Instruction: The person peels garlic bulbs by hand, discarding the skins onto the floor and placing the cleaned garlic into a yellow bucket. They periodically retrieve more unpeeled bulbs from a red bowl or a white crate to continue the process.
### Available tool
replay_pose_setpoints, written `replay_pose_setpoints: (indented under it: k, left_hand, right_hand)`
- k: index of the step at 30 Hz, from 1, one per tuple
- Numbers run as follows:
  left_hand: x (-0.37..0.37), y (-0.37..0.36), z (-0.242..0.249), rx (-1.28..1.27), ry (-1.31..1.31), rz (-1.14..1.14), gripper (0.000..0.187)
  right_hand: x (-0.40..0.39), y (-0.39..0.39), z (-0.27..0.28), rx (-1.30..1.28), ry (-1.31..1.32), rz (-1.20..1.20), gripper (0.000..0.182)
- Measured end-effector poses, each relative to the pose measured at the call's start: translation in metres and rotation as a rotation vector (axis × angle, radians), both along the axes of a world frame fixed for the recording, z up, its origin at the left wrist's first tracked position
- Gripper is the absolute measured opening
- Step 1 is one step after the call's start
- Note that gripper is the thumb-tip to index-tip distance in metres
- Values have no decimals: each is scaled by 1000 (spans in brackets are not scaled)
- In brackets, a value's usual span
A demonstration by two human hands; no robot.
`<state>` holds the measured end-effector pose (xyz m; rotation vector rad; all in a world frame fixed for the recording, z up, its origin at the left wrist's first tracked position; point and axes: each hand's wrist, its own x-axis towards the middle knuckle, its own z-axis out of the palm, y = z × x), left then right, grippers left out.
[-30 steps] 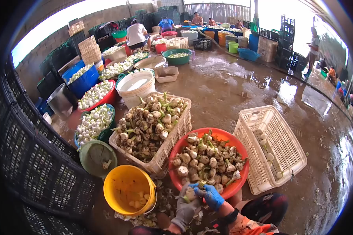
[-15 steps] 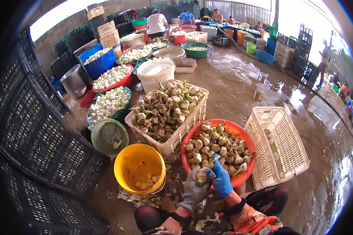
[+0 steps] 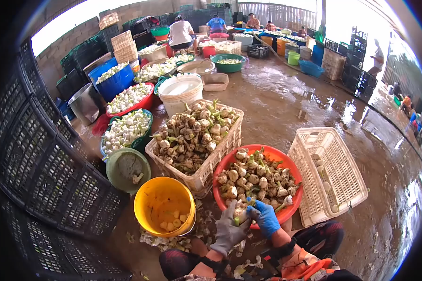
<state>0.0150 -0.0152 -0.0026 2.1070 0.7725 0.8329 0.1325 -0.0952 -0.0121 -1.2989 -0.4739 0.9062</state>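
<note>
My left hand (image 3: 227, 229), in a grey glove, cups a dirty white bulb (image 3: 240, 213) just in front of the red basin (image 3: 272, 156). My right hand (image 3: 266, 217), in a blue glove, pinches the top of the same bulb. The red basin is heaped with unpeeled bulbs (image 3: 258, 180). To its left, a yellow bucket (image 3: 163, 202) holds a few peeled pieces at the bottom. Peelings (image 3: 166, 240) lie on the wet floor around my knees.
A white crate (image 3: 211, 166) piled with unpeeled bulbs stands behind the bucket. A nearly bare white crate (image 3: 333, 173) lies tilted at right. Black crates (image 3: 37, 164) wall the left. Basins of cleaned bulbs (image 3: 124, 129) line the left; several people (image 3: 180, 33) work at the back.
My view dropped after the oldest frame, so the hands show higher. Both hands stay on the bulb, turning it slightly beside the red basin.
</note>
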Motion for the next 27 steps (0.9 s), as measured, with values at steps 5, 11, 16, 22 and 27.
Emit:
replay_pose_setpoints:
  k: [5, 11, 16, 22, 27]
  left_hand:
    - [-2, 8, -32, -1353, -664, -572, 36]
    - [-25, 3, 8, -1669, -515, -389, 46]
    - [-8, 10, 4, -1631, -501, -414, 57]
    - [7, -10, -23, -782, -409, -205, 62]
    - [0, 0, 5, -1064, -432, -8, 15]
  right_hand:
    - [13, -12, -3, -129, -787, 49, 41]
    - [6, -10, 15, 19, -41, -152, 24]
    - [-1, -11, 17, 45, 326, -160, 25]
    - [-15, -21, 9, -164, -1062, -228, 49]
    - [-37, -9, 0, 56, -271, -224, 29]
